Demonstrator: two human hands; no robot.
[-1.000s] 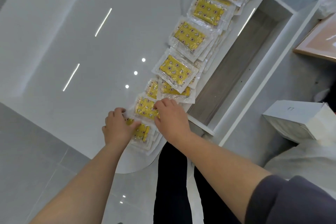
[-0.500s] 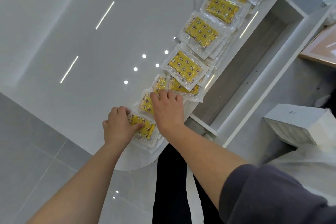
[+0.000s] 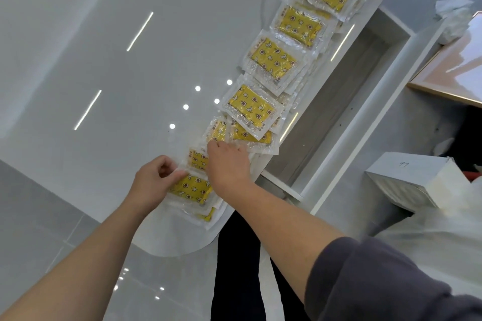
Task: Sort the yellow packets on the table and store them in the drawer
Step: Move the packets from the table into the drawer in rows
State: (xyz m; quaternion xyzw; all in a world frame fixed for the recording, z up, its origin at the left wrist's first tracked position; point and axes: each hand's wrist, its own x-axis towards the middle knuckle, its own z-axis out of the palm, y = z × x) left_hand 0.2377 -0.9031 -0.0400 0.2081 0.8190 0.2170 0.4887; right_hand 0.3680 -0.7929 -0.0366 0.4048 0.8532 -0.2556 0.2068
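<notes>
Now left hand (image 3: 154, 180) pinches corner of nearest packet (image 3: 190, 187), left of the open drawer (image 3: 339, 101); right hand (image 3: 227, 164) curls over next packet (image 3: 199, 160), grip unclear.

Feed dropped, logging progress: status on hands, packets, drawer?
Left hand pinches nearest packet edge; right hand fingers on next packets. Packet row overlapping on table. Drawer open, nothing seen inside; nothing blocking.
</notes>
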